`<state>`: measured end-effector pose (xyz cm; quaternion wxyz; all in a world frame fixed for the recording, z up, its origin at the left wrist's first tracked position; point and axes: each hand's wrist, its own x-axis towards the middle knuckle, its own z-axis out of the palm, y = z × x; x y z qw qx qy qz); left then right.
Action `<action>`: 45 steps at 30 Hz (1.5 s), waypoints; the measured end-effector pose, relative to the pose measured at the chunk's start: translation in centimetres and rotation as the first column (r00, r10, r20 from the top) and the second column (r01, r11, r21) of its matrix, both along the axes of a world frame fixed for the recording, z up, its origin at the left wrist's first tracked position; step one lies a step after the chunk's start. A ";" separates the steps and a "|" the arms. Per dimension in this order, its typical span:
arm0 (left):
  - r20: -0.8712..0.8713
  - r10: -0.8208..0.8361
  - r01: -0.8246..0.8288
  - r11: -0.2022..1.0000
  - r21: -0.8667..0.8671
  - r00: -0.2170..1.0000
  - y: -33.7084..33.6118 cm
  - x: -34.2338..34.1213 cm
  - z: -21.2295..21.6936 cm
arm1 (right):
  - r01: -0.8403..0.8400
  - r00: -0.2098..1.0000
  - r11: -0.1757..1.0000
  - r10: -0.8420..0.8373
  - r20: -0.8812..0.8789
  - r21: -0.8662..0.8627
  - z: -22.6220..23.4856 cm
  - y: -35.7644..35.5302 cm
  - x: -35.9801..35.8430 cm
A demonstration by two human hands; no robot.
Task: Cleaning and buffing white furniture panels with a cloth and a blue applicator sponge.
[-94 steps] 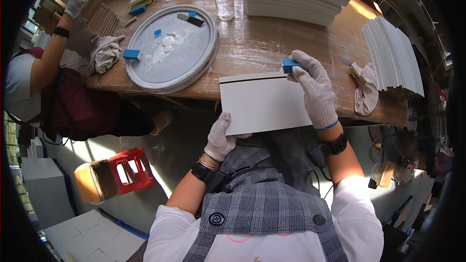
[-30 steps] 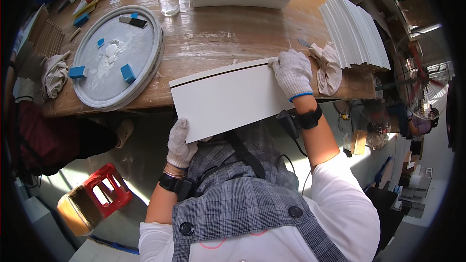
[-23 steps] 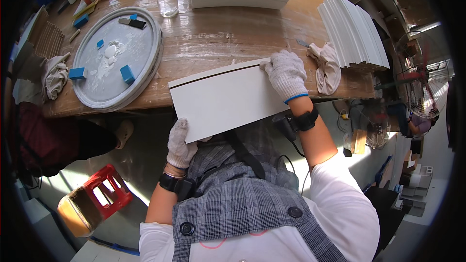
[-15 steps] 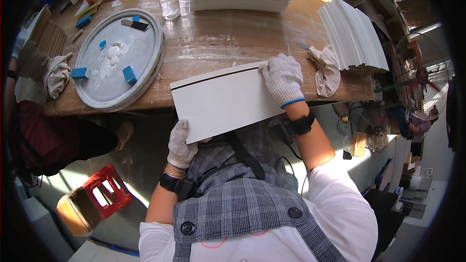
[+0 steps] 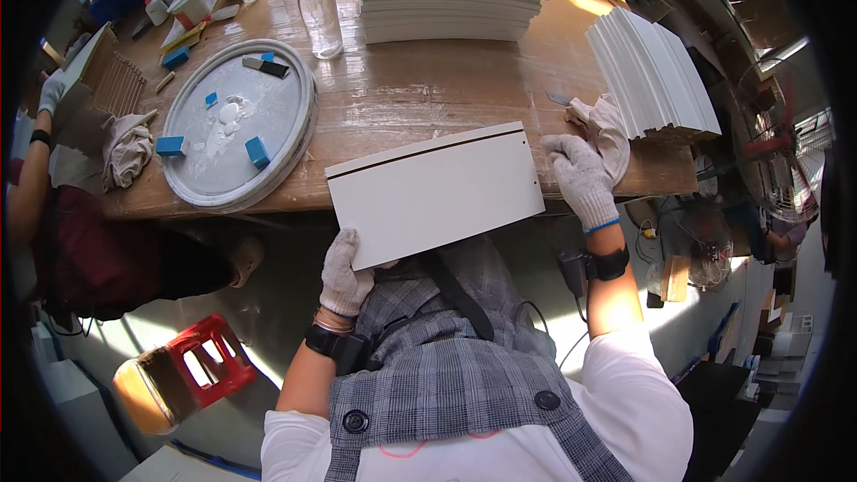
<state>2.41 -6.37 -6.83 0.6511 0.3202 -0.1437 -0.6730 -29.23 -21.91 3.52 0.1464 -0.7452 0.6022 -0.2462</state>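
Note:
A flat white panel (image 5: 437,201) with a dark groove along its far edge leans across the table's front edge, partly over my lap. My gloved left hand (image 5: 344,277) grips its near left corner, the fingers hidden beneath. To the right of the panel, apart from it, is my gloved right hand (image 5: 582,180), fingers loosely bent and nothing visible in them. Just beyond that hand lies a crumpled beige cloth (image 5: 607,134), with a small dark blade (image 5: 558,99) beside it.
A round grey lid (image 5: 192,180) at left carries white paste, blue blocks (image 5: 257,153) and a scraper (image 5: 266,66). White panels are stacked at the back (image 5: 446,0) and right (image 5: 656,80). A clear bottle (image 5: 320,18) stands near the lid. Another person's gloved hand (image 5: 54,89) is at far left.
My right hand has let go of the panel's right end and moved right, toward the cloth. My left hand still holds the panel. The whole view has shifted slightly.

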 end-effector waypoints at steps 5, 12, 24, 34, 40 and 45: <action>-0.028 0.015 -0.016 0.999 -0.028 0.999 0.6 0.7 -1.3 | -0.372 0.772 0.746 -0.082 0.630 0.552 1.9 4.8 2.6; -0.008 -0.038 0.038 0.999 -0.017 0.999 1.4 -0.4 -2.8 | -0.649 0.741 0.441 0.183 0.646 0.619 -1.5 8.9 3.3; 0.054 -0.007 0.000 0.990 0.139 0.998 0.7 -0.8 -2.1 | -0.667 0.466 0.414 -0.418 0.780 0.620 -8.4 10.1 4.4; 0.215 -0.200 0.199 0.980 0.024 0.956 2.6 -1.3 0.4 | -0.753 0.082 0.530 -0.512 0.855 0.390 -7.7 11.4 6.2; 0.471 -0.384 0.417 0.908 0.038 0.794 4.3 -1.7 5.6 | -0.577 0.077 0.737 -0.380 0.922 0.352 -5.0 9.9 3.6; 0.200 -0.234 0.236 0.972 0.015 0.951 3.2 0.9 5.8 | -0.453 0.093 0.838 -0.294 0.951 0.303 -2.8 9.2 -0.3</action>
